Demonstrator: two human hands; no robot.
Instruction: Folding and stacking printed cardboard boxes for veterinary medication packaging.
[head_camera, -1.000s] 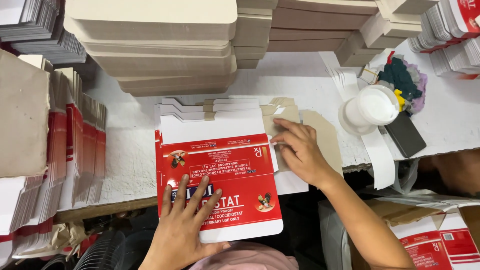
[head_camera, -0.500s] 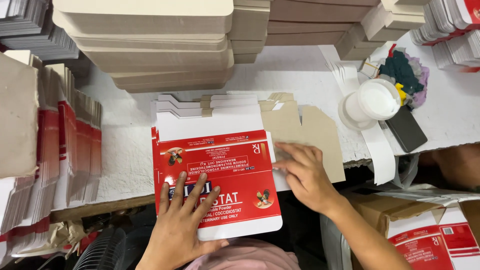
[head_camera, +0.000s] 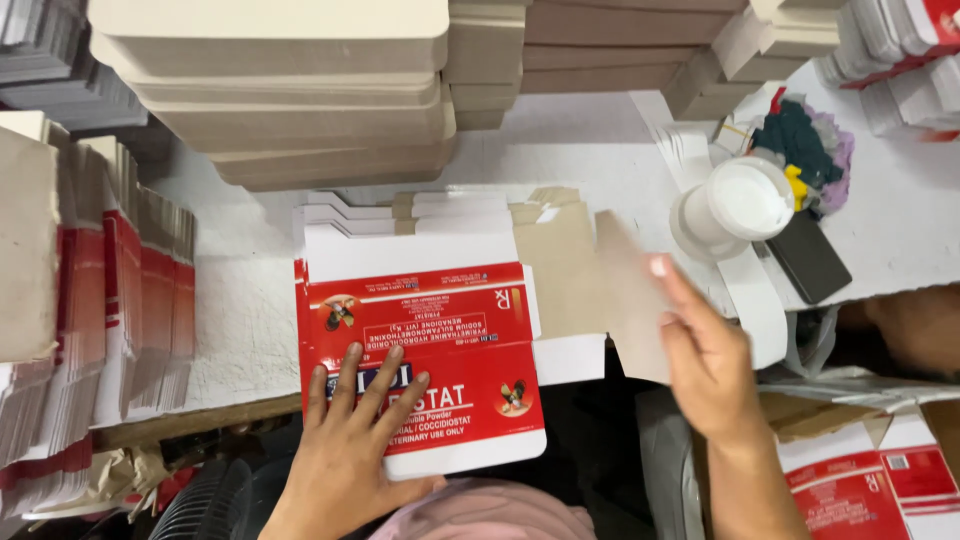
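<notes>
Here my left hand (head_camera: 345, 455) lay flat on the near part of the red and white carton blank (head_camera: 420, 350), its fingers (head_camera: 390, 385) spread open and pressing down, gripping nothing. The blank rested on top of a small stack of such blanks in the middle of the white worktop (head_camera: 250, 300), with the near edge hanging over toward me. My right hand (head_camera: 705, 365) was at the right side of it, fingers open and almost straight, touching the brown cardboard flap (head_camera: 625, 290) that stood out to the right; it did not close around anything.

To do this well, I judged the left palm should keep the sheet from sliding while the right one moves the flap along its crease, not across it.

On the far side stood high piles of plain beige folded cartons (head_camera: 300, 90). At the left, more red and white blanks stood on edge in rows (head_camera: 120, 290). At the right was a white round tub (head_camera: 735, 205), a dark flat phone (head_camera: 808, 258) beside it, and coloured rags (head_camera: 800, 140) behind. Near right, another red printed carton (head_camera: 860, 490) lay lower down.
</notes>
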